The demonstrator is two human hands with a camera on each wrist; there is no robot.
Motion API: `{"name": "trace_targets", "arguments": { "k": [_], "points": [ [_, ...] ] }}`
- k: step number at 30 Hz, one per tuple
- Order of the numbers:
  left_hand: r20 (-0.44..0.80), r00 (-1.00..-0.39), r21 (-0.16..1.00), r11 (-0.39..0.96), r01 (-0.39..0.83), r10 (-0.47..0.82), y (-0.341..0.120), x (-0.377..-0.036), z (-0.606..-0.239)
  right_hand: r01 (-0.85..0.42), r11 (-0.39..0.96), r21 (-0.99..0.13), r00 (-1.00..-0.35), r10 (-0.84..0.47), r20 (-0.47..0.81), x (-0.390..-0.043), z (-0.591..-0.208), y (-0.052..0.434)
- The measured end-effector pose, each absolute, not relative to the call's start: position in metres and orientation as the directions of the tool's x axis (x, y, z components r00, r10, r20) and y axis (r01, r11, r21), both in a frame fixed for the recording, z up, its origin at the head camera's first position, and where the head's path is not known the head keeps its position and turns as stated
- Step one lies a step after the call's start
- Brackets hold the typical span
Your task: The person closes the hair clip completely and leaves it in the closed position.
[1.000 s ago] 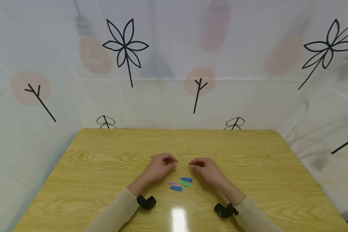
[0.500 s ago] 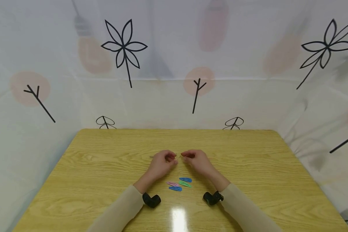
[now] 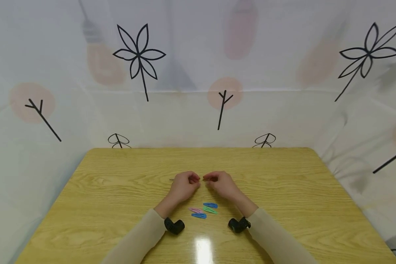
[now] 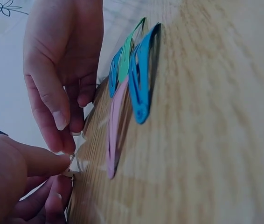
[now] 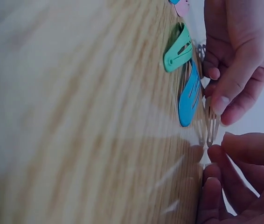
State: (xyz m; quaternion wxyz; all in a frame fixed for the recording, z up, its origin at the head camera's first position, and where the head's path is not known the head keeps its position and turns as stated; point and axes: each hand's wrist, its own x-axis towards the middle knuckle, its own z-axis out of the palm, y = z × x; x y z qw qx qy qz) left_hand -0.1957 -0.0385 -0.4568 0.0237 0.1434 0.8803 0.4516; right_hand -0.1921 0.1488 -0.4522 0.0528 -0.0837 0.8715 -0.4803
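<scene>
My left hand (image 3: 185, 186) pinches a pale hair clip (image 5: 211, 128) between thumb and fingers, just over the table. Facing it, my right hand (image 3: 222, 184) has its fingertips at the clip's other end. Its thumb and forefinger stand slightly apart in the left wrist view. Nearer my body lie several snap hair clips: a blue clip (image 3: 210, 205), a green clip (image 3: 210, 210), a pink clip (image 3: 196, 210) and another blue clip (image 3: 199, 216). In the head view the fingers mostly hide the pale clip.
Both hands work above a wood-grain table (image 3: 118, 205). A thin dark item (image 3: 171, 179) pokes out left of my left hand. Behind the table hangs a white patterned cloth (image 3: 184, 117). Black wrist cameras sit at both sleeves.
My right hand has moved left and slightly away from my body, up to the left hand's fingertips. My left hand has shifted only a little. The coloured clips lie as before.
</scene>
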Motion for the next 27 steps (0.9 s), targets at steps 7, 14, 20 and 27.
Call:
{"name": "trace_targets", "arguments": {
  "k": [7,14,20,27],
  "points": [
    [0.127,-0.959,0.792,0.556,0.252,0.254,-0.041,-0.197,-0.462,-0.095,0.509,-0.856,-0.982,-0.187,-0.003,-0.189,-0.451,0.146],
    [0.139,-0.954,0.815,0.517,0.264,0.267,-0.044,-0.194,-0.458,-0.093,0.469,-0.878,-0.985,-0.17,0.014,-0.187,-0.447,0.144],
    [0.131,-0.947,0.832,0.487,0.266,0.293,-0.045,-0.191,-0.454,-0.085,0.472,-0.878,-0.987,-0.158,0.011,-0.185,-0.445,0.145],
    [0.138,-0.938,0.834,0.474,0.283,0.317,-0.045,-0.188,-0.45,-0.108,0.494,-0.863,-0.987,-0.154,0.035,-0.181,-0.445,0.147]
  ]
}}
